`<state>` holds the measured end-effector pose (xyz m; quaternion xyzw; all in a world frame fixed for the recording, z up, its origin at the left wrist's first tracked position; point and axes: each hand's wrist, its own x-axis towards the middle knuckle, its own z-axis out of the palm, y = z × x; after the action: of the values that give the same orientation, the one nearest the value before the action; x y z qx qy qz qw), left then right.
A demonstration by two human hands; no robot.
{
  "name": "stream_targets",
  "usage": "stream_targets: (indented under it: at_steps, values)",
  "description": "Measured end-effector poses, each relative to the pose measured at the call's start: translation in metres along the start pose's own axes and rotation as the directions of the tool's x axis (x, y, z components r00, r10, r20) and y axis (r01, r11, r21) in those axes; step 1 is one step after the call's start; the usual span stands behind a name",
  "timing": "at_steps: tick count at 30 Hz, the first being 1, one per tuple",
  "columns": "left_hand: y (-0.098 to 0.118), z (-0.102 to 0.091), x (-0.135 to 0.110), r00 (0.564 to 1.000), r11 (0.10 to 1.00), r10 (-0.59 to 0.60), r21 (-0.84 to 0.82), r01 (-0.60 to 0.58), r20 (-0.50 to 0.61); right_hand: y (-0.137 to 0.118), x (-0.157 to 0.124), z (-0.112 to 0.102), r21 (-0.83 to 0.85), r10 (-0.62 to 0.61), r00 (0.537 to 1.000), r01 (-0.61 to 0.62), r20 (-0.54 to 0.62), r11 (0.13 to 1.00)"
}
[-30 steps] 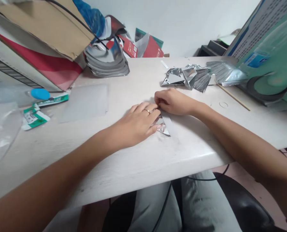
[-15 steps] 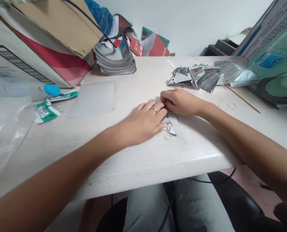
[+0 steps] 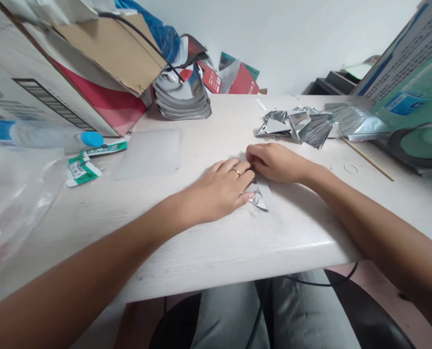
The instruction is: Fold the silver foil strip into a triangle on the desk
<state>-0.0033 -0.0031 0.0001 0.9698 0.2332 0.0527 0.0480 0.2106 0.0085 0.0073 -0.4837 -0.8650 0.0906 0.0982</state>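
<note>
My left hand [image 3: 218, 191] lies palm down on a small silver foil pouch [image 3: 258, 199] on the white table [image 3: 208, 242], fingers together and pressing it flat; a ring shows on one finger. My right hand [image 3: 274, 162] rests just beyond it with the fingers curled, pinching the pouch's far edge. Only the pouch's near right corner shows from under the hands.
A pile of silver pouches [image 3: 296, 123] lies at the back right beside a thin wooden stick [image 3: 368, 159]. A stack of foil bags [image 3: 183, 99] and a cardboard box [image 3: 70, 63] stand back left. A water bottle [image 3: 41, 136], green-white sachets [image 3: 83, 167] and a clear plastic bag [image 3: 12, 203] lie left.
Both hands stay on the pouch; only the camera has shifted, so the scene sits slightly lower and to the right in view.
</note>
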Motion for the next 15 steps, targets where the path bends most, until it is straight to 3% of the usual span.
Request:
stream_targets:
  at_steps: [15]
  values:
    - [0.0006, -0.0011, 0.0011, 1.0, 1.0, -0.021, -0.013, 0.021, 0.007, -0.0015, -0.0005, -0.0016, -0.007, 0.0, 1.0, 0.0, 0.007, 1.0]
